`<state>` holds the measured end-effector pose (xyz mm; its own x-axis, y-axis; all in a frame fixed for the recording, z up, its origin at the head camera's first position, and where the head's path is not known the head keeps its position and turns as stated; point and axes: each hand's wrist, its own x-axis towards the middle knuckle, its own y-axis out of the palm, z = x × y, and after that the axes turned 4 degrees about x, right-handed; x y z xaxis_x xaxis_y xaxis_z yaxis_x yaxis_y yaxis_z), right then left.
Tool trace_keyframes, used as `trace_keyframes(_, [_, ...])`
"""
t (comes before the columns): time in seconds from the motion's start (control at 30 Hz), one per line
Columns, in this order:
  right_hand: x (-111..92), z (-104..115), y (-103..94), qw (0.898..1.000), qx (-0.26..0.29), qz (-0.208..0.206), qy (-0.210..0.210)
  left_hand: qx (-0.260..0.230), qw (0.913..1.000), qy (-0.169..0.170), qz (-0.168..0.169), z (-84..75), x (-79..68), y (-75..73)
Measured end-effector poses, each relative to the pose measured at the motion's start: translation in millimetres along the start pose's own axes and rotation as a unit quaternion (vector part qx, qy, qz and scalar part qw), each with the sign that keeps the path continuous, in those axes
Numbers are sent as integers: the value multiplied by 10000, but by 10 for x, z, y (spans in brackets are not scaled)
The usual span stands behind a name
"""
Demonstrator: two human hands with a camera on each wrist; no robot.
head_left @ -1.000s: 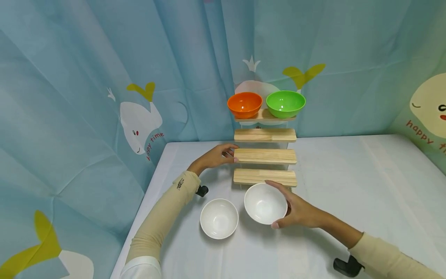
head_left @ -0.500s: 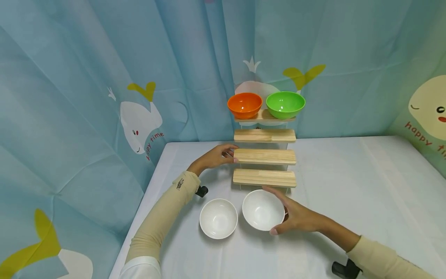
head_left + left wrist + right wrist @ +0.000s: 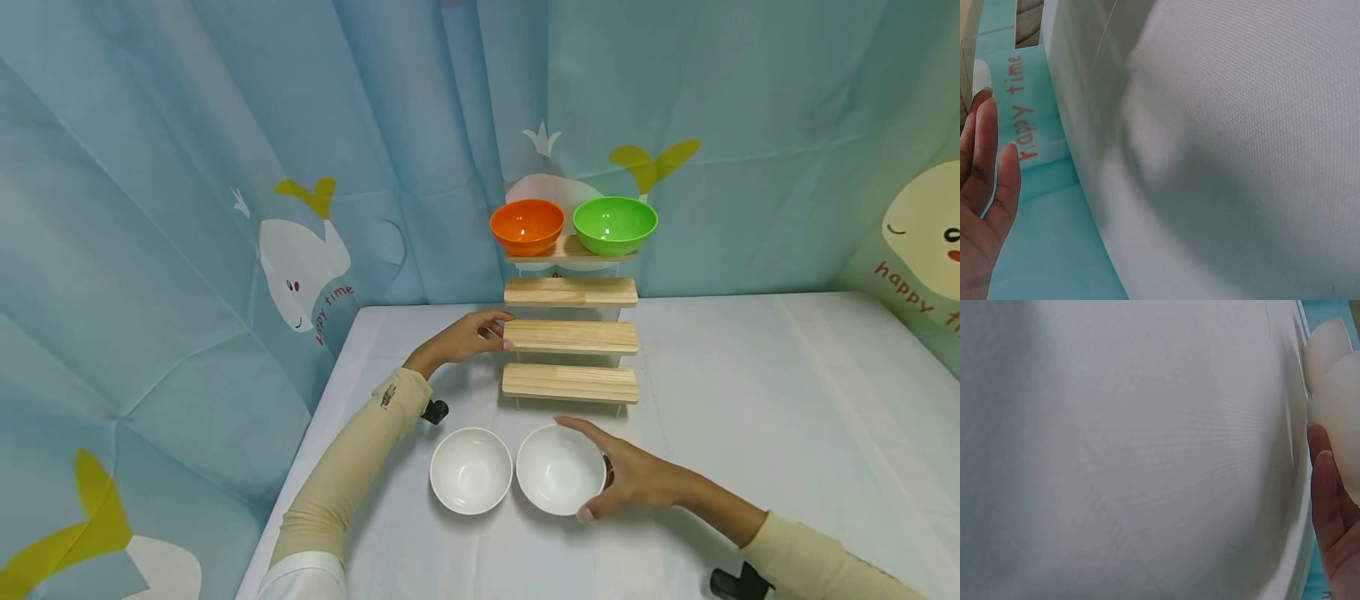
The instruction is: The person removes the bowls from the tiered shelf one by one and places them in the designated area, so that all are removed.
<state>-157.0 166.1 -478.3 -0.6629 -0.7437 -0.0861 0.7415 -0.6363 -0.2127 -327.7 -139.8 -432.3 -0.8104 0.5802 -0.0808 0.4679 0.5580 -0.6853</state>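
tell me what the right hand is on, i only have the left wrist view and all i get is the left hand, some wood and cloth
Observer: The head view shows the right hand holding the right-hand one of two white bowls, its thumb and a finger at the rim.
Operator: ok, and is there anything on the highest shelf, mine doesn't show it
Observer: Yes, in the head view an orange bowl and a green bowl sit on it side by side, orange on the left.
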Motion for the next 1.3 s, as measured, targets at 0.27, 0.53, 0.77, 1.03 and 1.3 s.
trace_keyframes(0.27, [6,-40,9,9999,69,101,-51,34,10000,-13,16,-22,-11,-5])
trace_keyframes(0.53, [-4,-36,-22,9999,-143,38,1,36,10000,17,18,-13,-13,0])
trace_keyframes(0.77, [-43,-64,-97,9992,-286,286,-54,22,10000,64,24,-1,-8,-3])
trace_keyframes(1.03, [-40,-90,-91,9989,-37,463,-89,-44,9999,99,25,-2,-3,-14])
trace_keyframes(1.3, [-29,-96,-98,9982,38,575,-179,-35,9999,103,39,12,6,-11])
